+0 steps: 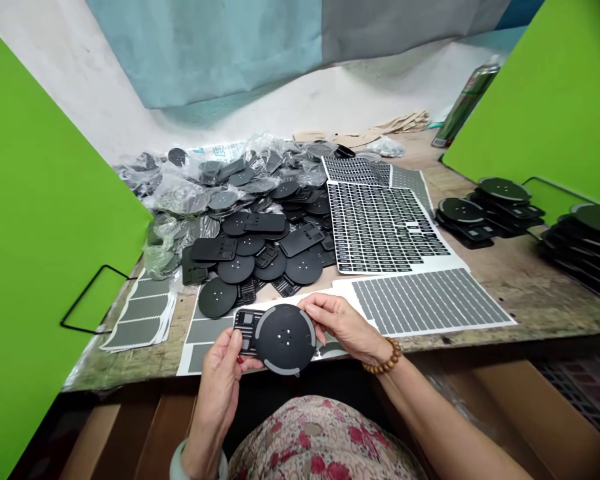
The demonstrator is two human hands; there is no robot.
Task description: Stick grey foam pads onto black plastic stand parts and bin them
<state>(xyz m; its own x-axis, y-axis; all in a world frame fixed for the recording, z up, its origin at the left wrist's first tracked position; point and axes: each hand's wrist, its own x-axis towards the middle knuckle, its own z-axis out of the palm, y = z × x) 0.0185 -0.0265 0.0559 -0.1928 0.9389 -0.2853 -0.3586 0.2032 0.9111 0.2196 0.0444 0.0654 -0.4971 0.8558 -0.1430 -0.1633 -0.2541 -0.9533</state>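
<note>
My left hand (pixel 223 367) grips a black plastic holder with a round disc (pixel 283 343) by its ribbed rectangular end, thumb on top. Grey curved strips lie along the disc's rim at the upper left, the bottom and the right. At the upper right rim, the thumb and fingers of my right hand (pixel 340 323) are pinched together on the end of the right-hand grey curved strip (pixel 309 325). Under the holder, at the table edge, is a white sheet with grey pieces (pixel 207 331); more curved grey pieces (pixel 331 349) show below my right hand.
A heap of black disc holders (pixel 250 247), some in clear plastic bags, covers the middle. Label sheets (pixel 385 230) and a grey strip sheet (pixel 430 303) lie right of it. Stacked holders (pixel 590 247), a spray can (pixel 467 100) and green panels (pixel 555 100) stand rightward.
</note>
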